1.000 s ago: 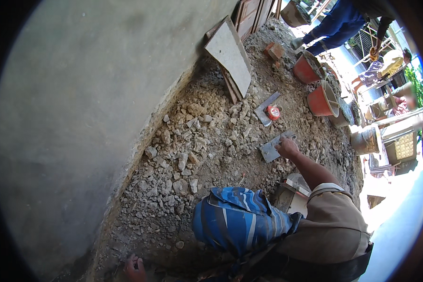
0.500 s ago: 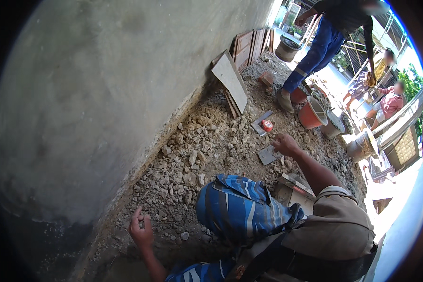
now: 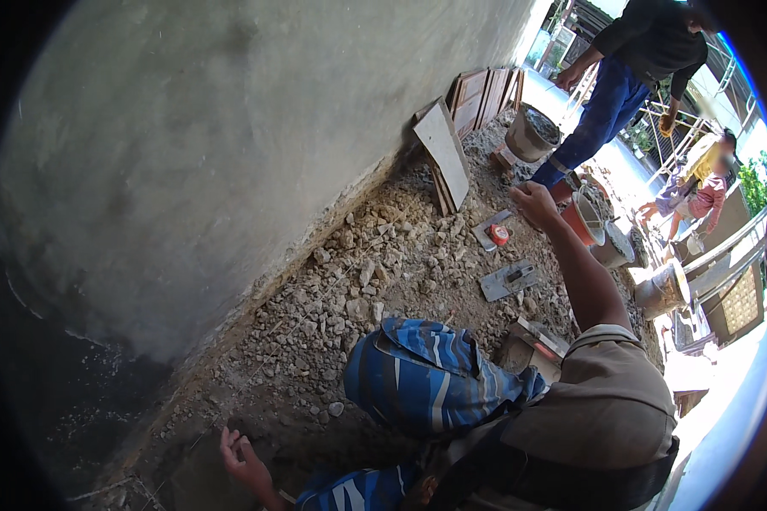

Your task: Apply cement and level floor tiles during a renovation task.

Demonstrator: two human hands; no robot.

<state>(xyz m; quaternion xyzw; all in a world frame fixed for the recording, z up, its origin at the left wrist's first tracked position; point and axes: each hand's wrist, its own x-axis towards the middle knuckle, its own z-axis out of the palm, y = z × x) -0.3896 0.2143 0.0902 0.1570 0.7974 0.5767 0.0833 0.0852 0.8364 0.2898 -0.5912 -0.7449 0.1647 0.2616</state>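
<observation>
My right hand (image 3: 533, 205) is stretched forward over the rubble with loosely bent fingers, nothing visible in it. Just below it, an orange-red tape measure (image 3: 498, 235) rests on a flat metal plate (image 3: 484, 228). Nearer to me lies a plastering trowel (image 3: 508, 280) with its handle up, untouched. Low on the left, my left hand (image 3: 244, 461) hangs above dark soil beside the wall, fingers apart and holding nothing. My bent knee (image 3: 422, 375) in blue patterned cloth is between the two hands.
A grey plastered wall (image 3: 170, 153) runs along the left. Boards (image 3: 445, 153) and brown panels (image 3: 477, 100) lean on it. An orange bucket (image 3: 581, 220) and grey buckets (image 3: 533, 134) stand ahead. A co-worker (image 3: 609, 106) in blue trousers stands near them; other people are farther right.
My right hand has left the trowel, now fully visible, and reached forward past the tape measure. My left hand has dropped lower, its fingers more spread. The view has shifted slightly.
</observation>
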